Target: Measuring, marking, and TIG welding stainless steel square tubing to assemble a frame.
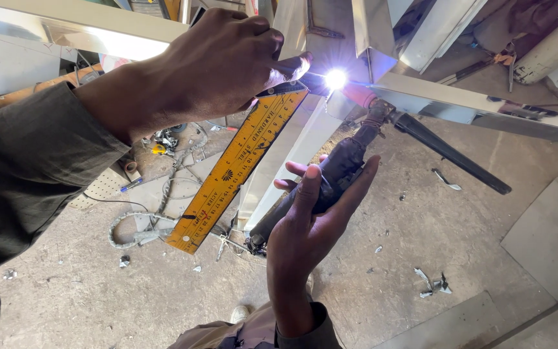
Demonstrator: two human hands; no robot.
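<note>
Scrap bits [433, 282] and perhaps cable [138, 227] litter the floor [421, 226].

Daylight, blinding glare at weld arc [336, 79]

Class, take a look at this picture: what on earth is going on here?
A person is welding shiny metal framework. The right hand grips a dark welding torch whose pinkish tip meets the metal at a bright white arc. The left hand holds a yellow steel square up against the frame right beside the arc, its long arm slanting down to the left. Below, the concrete floor is strewn with metal scraps and a coiled hose.
</note>
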